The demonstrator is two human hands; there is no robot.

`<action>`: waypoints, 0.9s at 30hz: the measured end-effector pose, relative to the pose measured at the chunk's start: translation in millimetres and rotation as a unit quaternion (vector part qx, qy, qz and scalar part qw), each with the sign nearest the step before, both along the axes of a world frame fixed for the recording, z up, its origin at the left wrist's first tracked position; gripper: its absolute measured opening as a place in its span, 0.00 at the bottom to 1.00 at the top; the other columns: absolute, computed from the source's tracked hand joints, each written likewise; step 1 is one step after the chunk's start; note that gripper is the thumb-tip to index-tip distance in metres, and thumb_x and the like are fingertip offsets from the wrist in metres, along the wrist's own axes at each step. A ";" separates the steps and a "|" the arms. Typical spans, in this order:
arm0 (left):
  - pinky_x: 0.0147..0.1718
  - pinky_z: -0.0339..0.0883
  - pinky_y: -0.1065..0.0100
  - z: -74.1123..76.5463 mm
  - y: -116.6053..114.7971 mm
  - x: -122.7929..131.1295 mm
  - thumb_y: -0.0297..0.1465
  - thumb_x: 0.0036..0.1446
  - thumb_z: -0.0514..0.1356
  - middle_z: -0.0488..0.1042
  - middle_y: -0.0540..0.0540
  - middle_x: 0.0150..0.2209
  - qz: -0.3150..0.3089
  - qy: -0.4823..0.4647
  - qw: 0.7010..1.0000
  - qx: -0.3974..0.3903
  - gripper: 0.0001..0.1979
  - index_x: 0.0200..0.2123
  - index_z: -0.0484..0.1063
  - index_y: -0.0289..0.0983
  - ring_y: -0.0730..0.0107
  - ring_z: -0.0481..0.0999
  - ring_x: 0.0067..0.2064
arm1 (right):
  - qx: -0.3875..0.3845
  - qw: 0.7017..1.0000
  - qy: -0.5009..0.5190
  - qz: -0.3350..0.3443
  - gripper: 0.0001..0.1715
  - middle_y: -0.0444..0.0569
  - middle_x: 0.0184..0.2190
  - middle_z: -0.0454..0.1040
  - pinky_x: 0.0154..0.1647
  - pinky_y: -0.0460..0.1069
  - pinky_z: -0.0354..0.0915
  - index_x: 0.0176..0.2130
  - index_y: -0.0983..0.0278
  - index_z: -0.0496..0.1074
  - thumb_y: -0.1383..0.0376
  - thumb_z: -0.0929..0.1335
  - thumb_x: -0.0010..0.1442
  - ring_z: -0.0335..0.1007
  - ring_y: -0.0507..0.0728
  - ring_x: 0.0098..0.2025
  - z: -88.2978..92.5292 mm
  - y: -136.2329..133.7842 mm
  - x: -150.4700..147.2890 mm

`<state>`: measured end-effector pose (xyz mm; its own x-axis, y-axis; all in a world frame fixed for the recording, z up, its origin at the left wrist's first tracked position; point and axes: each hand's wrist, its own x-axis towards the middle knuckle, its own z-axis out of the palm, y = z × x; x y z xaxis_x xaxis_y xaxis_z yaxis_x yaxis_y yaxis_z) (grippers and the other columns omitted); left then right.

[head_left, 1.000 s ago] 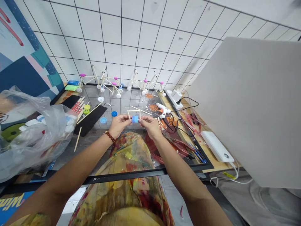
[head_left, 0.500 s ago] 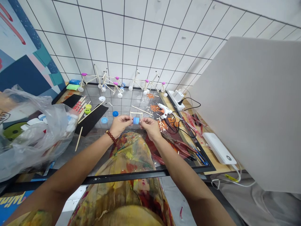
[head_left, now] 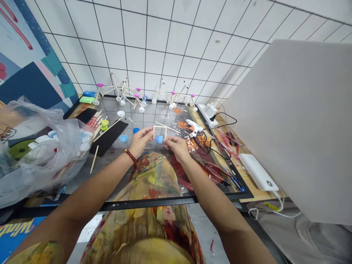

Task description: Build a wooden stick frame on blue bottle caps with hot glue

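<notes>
Between my two hands is a small frame of pale wooden sticks, shaped like an upside-down U. A pair of blue bottle caps sits at its lower end, between the two legs. My left hand is closed, pinching the left leg of the frame. My right hand is closed too, its thumb and fingertips at the bottom of the right leg beside the caps. Loose blue caps lie left of my left hand. A thin stick rests on the table behind the frame.
Several stick models with pink tops stand along the tiled wall. At the right are a white glue gun with a black cord, pliers, a power strip and a white box. A plastic bag fills the left.
My left hand has moved up along the left leg, away from the caps. More of the frame now shows. The right hand stays by the caps, and the camera view has shifted slightly.
</notes>
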<state>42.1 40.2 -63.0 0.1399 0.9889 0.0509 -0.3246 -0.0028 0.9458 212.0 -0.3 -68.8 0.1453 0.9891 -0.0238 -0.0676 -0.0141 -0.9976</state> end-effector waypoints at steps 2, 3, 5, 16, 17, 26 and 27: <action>0.35 0.69 0.68 0.7 1.7 -2.5 0.40 0.39 0.73 0.80 0.46 0.31 0.005 -0.001 1.000 -0.004 0.20 0.36 0.80 0.35 0.69 0.76 0.33 | 0.019 0.999 -0.048 0.012 0.15 0.42 0.20 0.73 0.28 0.47 0.62 0.26 0.63 0.78 0.54 0.76 0.43 0.65 0.51 0.23 -4.2 0.3 0.4; 0.35 0.69 0.68 0.9 2.3 -3.5 0.40 0.38 0.74 0.79 0.46 0.29 0.007 0.007 1.000 -0.004 0.20 0.35 0.80 0.35 0.69 0.76 0.32 | 0.029 0.997 -0.068 0.017 0.15 0.42 0.22 0.75 0.30 0.48 0.63 0.28 0.63 0.79 0.54 0.76 0.43 0.66 0.52 0.25 -6.5 1.0 0.7; 0.34 0.68 0.68 1.1 2.6 -4.6 0.41 0.36 0.75 0.79 0.46 0.27 0.006 0.030 1.000 0.001 0.21 0.33 0.80 0.34 0.69 0.76 0.31 | 0.052 0.994 -0.089 0.019 0.18 0.45 0.27 0.78 0.35 0.50 0.66 0.32 0.62 0.80 0.54 0.76 0.43 0.71 0.55 0.29 -11.2 3.2 1.9; 0.37 0.70 0.66 2.9 -0.6 -4.7 0.36 0.38 0.74 0.80 0.44 0.33 -0.045 0.032 0.998 -0.017 0.21 0.37 0.80 0.34 0.66 0.78 0.36 | 0.086 0.996 -0.027 0.027 0.18 0.45 0.33 0.81 0.44 0.51 0.67 0.35 0.60 0.80 0.52 0.75 0.47 0.74 0.56 0.36 -4.1 4.0 3.8; 0.39 0.71 0.66 3.1 0.0 -5.1 0.37 0.39 0.74 0.80 0.43 0.33 -0.042 0.019 0.999 -0.026 0.20 0.37 0.80 0.34 0.65 0.79 0.37 | 0.084 0.996 -0.023 0.025 0.18 0.45 0.33 0.81 0.45 0.51 0.67 0.35 0.60 0.80 0.51 0.75 0.47 0.74 0.56 0.37 -2.5 3.3 3.4; 0.38 0.70 0.67 2.9 3.5 -7.9 0.40 0.43 0.70 0.81 0.42 0.32 0.008 -0.020 1.000 -0.012 0.15 0.30 0.80 0.34 0.67 0.78 0.36 | 0.037 0.996 -0.034 0.078 0.14 0.41 0.22 0.74 0.30 0.47 0.63 0.26 0.63 0.76 0.57 0.77 0.42 0.66 0.51 0.24 6.2 -4.3 1.4; 0.38 0.70 0.67 2.9 3.9 -8.0 0.39 0.43 0.70 0.80 0.43 0.32 0.026 -0.021 0.999 -0.011 0.15 0.30 0.80 0.34 0.68 0.78 0.36 | 0.036 0.996 -0.031 0.076 0.14 0.41 0.21 0.74 0.30 0.47 0.63 0.25 0.63 0.75 0.57 0.77 0.42 0.67 0.51 0.24 6.4 -4.4 1.6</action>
<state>34.0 44.1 -60.1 0.0867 0.9957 0.0335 -0.3633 0.0003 0.9317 213.6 -4.7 -62.5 -0.0073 0.9986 0.0518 -0.0081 0.0517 -0.9986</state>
